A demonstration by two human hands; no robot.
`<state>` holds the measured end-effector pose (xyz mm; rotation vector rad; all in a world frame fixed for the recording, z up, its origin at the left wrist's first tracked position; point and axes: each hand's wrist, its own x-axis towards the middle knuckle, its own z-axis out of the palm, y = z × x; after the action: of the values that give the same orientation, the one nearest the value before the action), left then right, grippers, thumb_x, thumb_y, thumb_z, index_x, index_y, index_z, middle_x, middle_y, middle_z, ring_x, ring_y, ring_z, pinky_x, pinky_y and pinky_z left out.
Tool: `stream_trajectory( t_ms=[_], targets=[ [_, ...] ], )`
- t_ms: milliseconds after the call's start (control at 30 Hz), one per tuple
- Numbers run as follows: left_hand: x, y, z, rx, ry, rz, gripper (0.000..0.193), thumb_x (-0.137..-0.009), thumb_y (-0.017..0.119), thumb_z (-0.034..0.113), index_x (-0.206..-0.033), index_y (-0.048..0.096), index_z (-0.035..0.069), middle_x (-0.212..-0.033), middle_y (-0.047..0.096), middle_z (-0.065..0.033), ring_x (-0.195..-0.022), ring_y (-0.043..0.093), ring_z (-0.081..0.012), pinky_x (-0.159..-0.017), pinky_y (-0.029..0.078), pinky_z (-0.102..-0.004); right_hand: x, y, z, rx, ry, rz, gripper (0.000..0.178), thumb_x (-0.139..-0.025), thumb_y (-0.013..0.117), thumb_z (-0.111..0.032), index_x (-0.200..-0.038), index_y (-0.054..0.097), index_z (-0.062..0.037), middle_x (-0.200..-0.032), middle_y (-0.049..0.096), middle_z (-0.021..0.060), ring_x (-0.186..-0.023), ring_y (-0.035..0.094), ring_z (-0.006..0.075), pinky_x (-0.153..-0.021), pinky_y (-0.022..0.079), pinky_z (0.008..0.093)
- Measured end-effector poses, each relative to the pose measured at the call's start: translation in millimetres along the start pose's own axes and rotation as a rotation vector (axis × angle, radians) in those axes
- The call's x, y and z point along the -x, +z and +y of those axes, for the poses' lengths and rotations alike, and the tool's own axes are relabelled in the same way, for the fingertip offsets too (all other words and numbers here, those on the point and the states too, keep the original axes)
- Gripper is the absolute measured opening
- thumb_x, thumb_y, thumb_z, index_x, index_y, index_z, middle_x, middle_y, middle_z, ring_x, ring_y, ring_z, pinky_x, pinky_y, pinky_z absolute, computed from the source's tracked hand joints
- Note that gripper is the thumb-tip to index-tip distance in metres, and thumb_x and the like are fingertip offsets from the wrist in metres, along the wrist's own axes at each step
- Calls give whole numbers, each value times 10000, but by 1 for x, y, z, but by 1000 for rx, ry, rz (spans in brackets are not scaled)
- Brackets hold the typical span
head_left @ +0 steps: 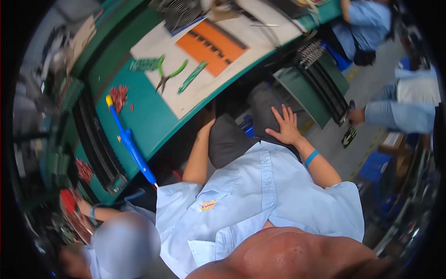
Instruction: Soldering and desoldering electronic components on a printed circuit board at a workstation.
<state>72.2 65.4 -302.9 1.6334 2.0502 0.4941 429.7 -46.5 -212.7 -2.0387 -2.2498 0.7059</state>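
One bare right hand [285, 129] is resting spread wide on dark-grey cloth trousers [261, 101]; shadowed bare left hand [208, 116]: can't tell. Apparently idling; next move likely calling for lifting.

Right grip [286, 129] lies spread on one thigh [261, 104], shadowed left grip [208, 116] beside the other.

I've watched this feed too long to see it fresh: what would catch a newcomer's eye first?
Probably the bright orange, black-marked rectangular sheet, on a large off-white sheet at top centre, with green-handled pliers to its lower left. Next, the long, yellow-tipped blue tool, slanting over the green bench at left. Right of centre, the right hand rests spread on the dark grey trousers.
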Motion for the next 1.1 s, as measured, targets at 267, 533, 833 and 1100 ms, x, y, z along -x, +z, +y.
stream_trajectory(
  t_ms=[267, 533, 833, 1100],
  targets=[
    [9, -37, -36, -78, -189, -180, 644, -1073, 592, 437, -1540, 518, 0, -1544, 542, -296, -1453, 498, -465, -1230, 375, -515, -97, 5, -36, 144, -405, 97, 854, -953, 637, -687, -1634, 472, -197, -1731, 214, 305, -1562, 227, 571, -1257, 213, 662],
    [36, -37, -64, -135, -290, -356, 607, -1072, 604, 401, -1522, 541, -2, -1507, 586, -287, -1418, 540, -464, -1206, 407, -517, -198, 9, -76, 76, -486, -281, 606, -961, 667, -531, -1427, 662, -144, -1504, 573, 229, -1390, 511, 460, -1144, 424, 576],
    [117, -87, -6, 199, 44, -141, 428, -1039, 652, 208, -1416, 638, 5, -1259, 741, -245, -1180, 699, -452, -1014, 551, -508, -201, 22, -94, 155, -492, -372, 466, -994, 610, -350, -1367, 684, -81, -1415, 651, 231, -1349, 572, 412, -1098, 474, 535],
    [141, -191, 103, 655, 145, -378, 458, -947, 773, 67, -1385, 662, -11, -1173, 754, -151, -1070, 736, -239, -933, 586, -357, -117, -82, -70, -279, -667, -370, 438, -1036, 682, -237, -1425, 663, -37, -1173, 780, 200, -1029, 759, 368, -955, 581, 458]
  ],
)
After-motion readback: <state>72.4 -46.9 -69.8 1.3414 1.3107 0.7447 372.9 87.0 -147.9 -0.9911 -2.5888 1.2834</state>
